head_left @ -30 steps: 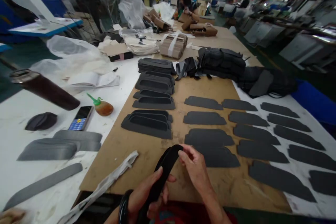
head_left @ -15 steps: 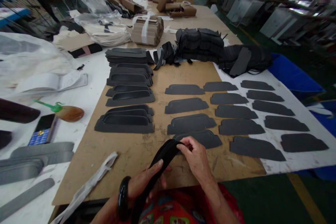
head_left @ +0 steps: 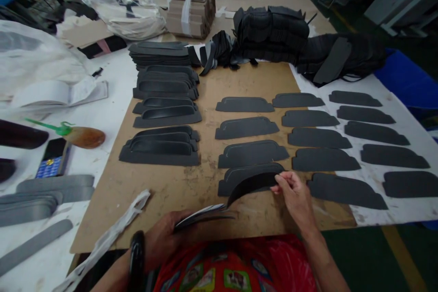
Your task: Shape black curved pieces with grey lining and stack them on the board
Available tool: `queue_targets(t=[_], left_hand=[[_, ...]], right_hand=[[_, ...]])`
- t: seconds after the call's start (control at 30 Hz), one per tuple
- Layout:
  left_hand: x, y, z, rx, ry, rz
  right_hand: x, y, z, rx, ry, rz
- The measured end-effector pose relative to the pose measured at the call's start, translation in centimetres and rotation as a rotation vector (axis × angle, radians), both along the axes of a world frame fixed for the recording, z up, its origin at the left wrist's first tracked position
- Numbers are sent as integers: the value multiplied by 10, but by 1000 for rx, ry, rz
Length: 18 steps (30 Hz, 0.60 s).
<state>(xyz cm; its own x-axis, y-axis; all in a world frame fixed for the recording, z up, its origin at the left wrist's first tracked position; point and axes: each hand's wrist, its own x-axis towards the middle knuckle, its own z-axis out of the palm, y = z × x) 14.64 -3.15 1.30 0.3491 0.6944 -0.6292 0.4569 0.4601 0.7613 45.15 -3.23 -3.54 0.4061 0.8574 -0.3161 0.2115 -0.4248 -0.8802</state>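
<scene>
Near the table's front edge, my left hand [head_left: 166,237] is closed around a thin stack of dark pieces [head_left: 201,214], seen edge-on; its fingers are partly hidden. My right hand [head_left: 294,194] pinches the far end of one black curved piece [head_left: 255,185], which bends up from the stack. That piece hangs over the front of a dark grey flat panel [head_left: 227,185] with a stepped outline. Further panels lie behind it, including one panel [head_left: 253,153]. To the right of my right hand lies another panel [head_left: 345,190].
Overlapping grey panels with shiny black pieces [head_left: 160,147] are at left. Dark bundles [head_left: 270,32] and a tied brown stack [head_left: 190,13] stand behind. A white strip [head_left: 112,232], a phone [head_left: 53,159], a brown bottle with green spout [head_left: 85,137] and a blue bin [head_left: 410,82] flank the work.
My right hand has moved right, drawing one black piece away from the stack. My left hand has shifted left and lower with the remaining pieces. The camera view has tilted down.
</scene>
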Motion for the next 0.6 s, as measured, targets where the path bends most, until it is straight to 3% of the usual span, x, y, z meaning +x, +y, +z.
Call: queue_targets(t=[0.17, 0.3, 0.43, 0.6], left_hand=[[1, -22, 1, 507, 105, -388], [33, -34, -21, 846, 275, -620], [64, -32, -53, 1104, 450, -677], [74, -27, -72, 1115, 526, -697]], right_hand=[[20, -1, -4, -9, -60, -62], [30, 0, -9, -21, -85, -7], [35, -2, -15, -3, -41, -23], [28, -6, -10, 22, -73, -37]])
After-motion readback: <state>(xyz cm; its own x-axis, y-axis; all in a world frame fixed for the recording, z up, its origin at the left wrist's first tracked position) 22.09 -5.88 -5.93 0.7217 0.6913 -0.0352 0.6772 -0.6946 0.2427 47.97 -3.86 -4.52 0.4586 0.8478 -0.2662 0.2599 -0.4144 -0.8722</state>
